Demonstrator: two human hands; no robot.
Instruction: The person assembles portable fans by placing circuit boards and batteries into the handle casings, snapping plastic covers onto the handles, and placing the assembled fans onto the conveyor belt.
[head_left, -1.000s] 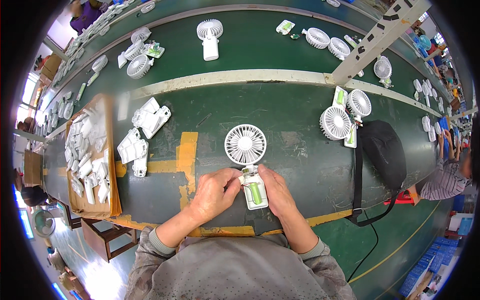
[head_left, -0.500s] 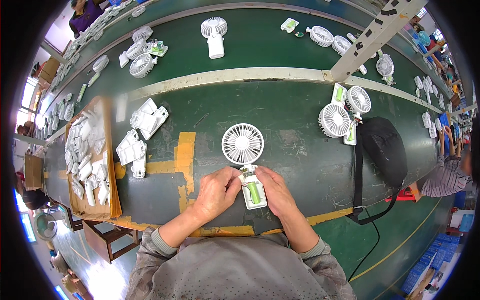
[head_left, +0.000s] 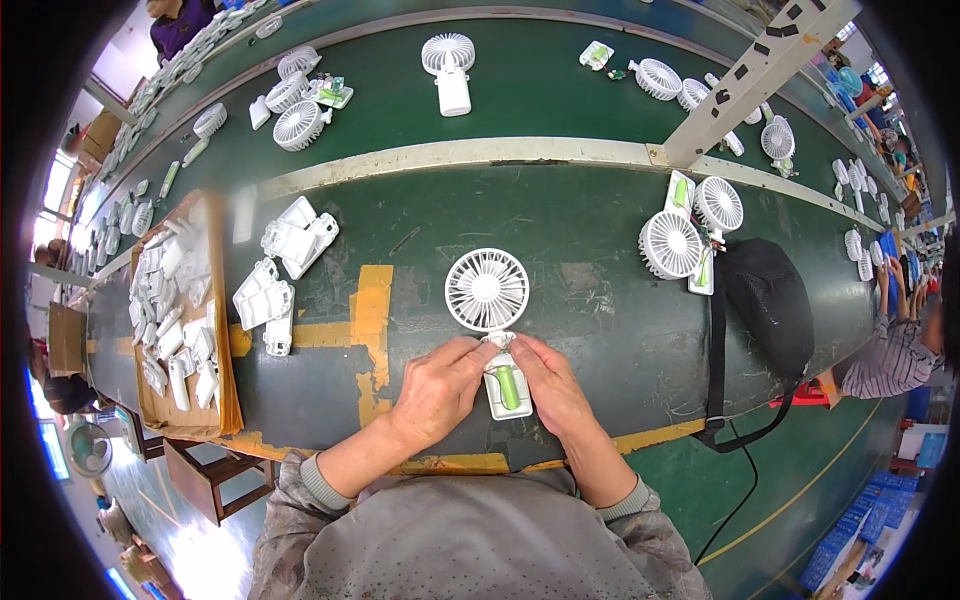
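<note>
Handheld fan [head_left: 487, 290] with uncovered handle [head_left: 511, 411], near the front edge of the workbench [head_left: 620, 365].
Left hand [head_left: 438, 392] and right hand [head_left: 550, 388]: fingers drawn together, pinching the handle's neck end; green cell [head_left: 509, 388] exposed below. Carton [head_left: 230, 385] of white parts [head_left: 178, 325]: workbench's left end.

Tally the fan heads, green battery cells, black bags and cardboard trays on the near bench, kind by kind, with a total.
White fan heads: 3 (one centre, two at right)
Green battery cells: 3 (one centre, two at right)
Black bag: 1
Cardboard tray: 1
Total: 8
</note>
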